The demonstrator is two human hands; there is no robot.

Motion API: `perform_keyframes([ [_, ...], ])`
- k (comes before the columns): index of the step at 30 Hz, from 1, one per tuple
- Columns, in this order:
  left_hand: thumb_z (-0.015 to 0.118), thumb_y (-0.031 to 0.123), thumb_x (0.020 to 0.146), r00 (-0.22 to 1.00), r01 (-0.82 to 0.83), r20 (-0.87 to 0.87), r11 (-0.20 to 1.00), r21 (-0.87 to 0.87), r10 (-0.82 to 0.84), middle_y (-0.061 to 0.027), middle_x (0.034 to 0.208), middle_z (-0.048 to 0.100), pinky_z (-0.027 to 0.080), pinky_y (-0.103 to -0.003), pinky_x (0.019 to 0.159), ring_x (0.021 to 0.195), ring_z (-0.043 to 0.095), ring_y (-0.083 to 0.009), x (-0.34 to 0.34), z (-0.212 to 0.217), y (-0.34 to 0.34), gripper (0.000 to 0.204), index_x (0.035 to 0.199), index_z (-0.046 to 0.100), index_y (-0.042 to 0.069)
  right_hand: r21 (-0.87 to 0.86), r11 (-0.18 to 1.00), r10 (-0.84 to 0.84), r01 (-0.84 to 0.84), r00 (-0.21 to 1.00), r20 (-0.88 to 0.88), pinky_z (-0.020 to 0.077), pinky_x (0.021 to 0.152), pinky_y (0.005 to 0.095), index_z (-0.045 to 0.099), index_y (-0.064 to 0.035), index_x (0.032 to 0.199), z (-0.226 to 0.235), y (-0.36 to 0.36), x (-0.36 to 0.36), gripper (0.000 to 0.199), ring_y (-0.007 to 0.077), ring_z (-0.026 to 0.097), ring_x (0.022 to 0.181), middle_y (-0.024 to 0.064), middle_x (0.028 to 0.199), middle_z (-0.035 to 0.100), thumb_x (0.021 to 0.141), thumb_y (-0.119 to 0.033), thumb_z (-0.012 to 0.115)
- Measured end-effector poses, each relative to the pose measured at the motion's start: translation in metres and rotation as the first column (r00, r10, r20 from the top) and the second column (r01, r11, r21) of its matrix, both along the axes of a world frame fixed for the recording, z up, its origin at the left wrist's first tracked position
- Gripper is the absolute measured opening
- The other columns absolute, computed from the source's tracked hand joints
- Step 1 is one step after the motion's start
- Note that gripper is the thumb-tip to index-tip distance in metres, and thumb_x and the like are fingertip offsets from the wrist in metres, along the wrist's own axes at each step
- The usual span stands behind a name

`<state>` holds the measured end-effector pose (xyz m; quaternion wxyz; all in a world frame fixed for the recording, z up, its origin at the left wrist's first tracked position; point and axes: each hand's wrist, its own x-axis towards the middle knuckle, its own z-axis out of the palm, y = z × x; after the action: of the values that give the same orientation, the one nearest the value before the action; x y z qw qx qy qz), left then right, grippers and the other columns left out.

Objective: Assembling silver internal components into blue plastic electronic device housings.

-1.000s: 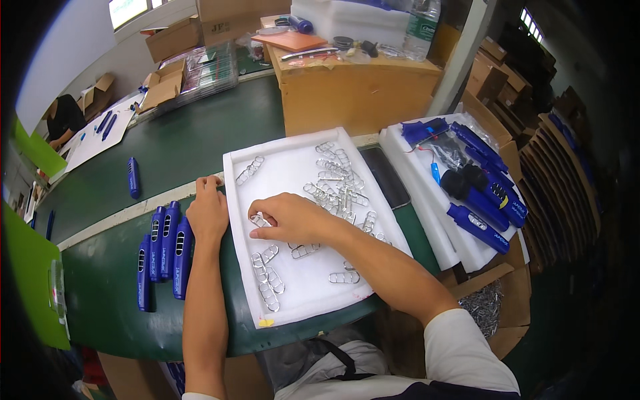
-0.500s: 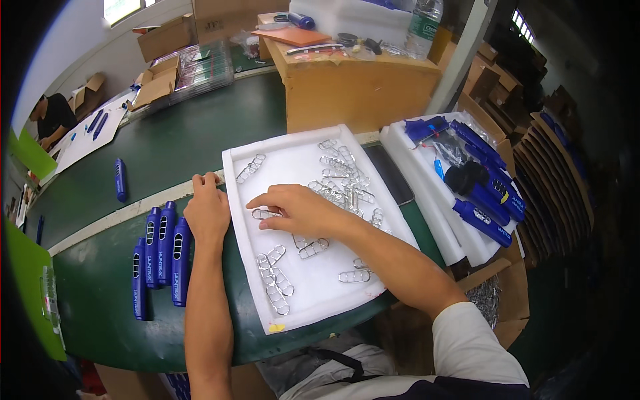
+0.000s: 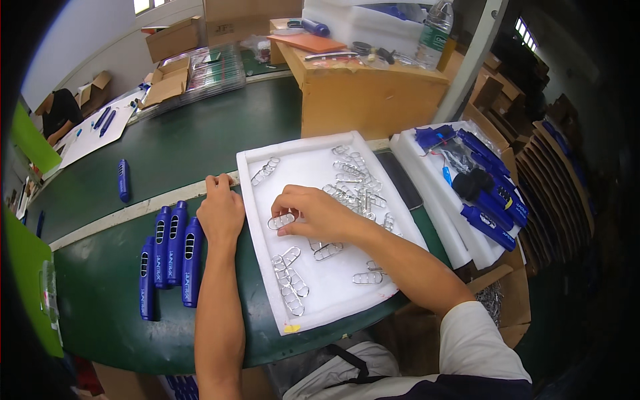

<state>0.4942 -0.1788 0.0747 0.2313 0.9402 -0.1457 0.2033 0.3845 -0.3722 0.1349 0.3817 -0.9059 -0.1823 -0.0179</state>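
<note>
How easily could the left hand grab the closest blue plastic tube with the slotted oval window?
Probably yes: the left hand seems to hold nothing, and nothing visible blocks it from that blue plastic tube, lying beside it on the green tabletop.

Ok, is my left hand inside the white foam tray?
No, the left hand is outside the white foam tray, beside its left rim.

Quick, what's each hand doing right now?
Left hand: curled beside the white tray; can't tell if it's holding anything.
Right hand: closed, holding a silver wire piece.
</note>
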Motion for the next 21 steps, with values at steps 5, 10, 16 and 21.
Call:
perform_keyframes([
  [5,0.060,0.012,0.087,1.000,-0.013,-0.028,1.000,-0.006,0.013,-0.0130,0.114,0.060,0.055,-0.052,0.068,0.080,0.070,-0.0399,-0.002,-0.003,0.004,0.020,0.106,0.060,0.007,0.061,0.998,0.023,-0.027,0.997,0.078,0.0506,0.081,0.0329,0.070,-0.0046,0.103,-0.011,0.000,0.005,0.026,0.0229,0.062,0.088,0.0083,0.094,0.062,0.081,-0.012,0.081],
  [10,0.061,0.011,0.085,1.000,0.016,0.017,1.000,-0.010,-0.016,-0.0171,0.112,0.061,0.056,-0.054,0.069,0.079,0.070,-0.0411,-0.002,0.001,0.001,0.022,0.106,0.062,0.005,-0.010,0.998,-0.056,0.057,0.997,0.062,0.0491,0.076,0.0297,0.073,-0.0051,0.105,0.004,0.003,-0.001,0.026,0.0193,0.058,0.082,0.0084,0.093,0.062,0.080,-0.005,0.078],
  [16,0.060,0.009,0.086,1.000,-0.008,-0.005,0.999,-0.040,0.008,-0.0136,0.112,0.061,0.056,-0.050,0.070,0.083,0.070,-0.0398,-0.002,0.005,0.003,0.022,0.107,0.063,0.007,0.032,0.994,-0.107,0.108,0.993,-0.055,0.0486,0.074,0.0331,0.073,-0.0046,0.103,0.002,0.007,0.004,0.016,0.0198,0.058,0.077,0.0088,0.086,0.064,0.087,-0.007,0.074],
  [21,0.066,0.007,0.084,0.979,-0.164,0.134,0.982,0.092,0.151,-0.0168,0.104,0.060,0.057,-0.047,0.071,0.088,0.069,-0.0360,-0.005,0.026,0.015,0.019,0.102,0.060,0.003,0.008,0.991,-0.130,0.131,0.991,-0.037,0.0455,0.066,0.0289,0.071,-0.0021,0.098,0.006,0.005,0.002,0.009,0.0149,0.056,0.071,0.0074,0.079,0.062,0.090,-0.008,0.072],
])
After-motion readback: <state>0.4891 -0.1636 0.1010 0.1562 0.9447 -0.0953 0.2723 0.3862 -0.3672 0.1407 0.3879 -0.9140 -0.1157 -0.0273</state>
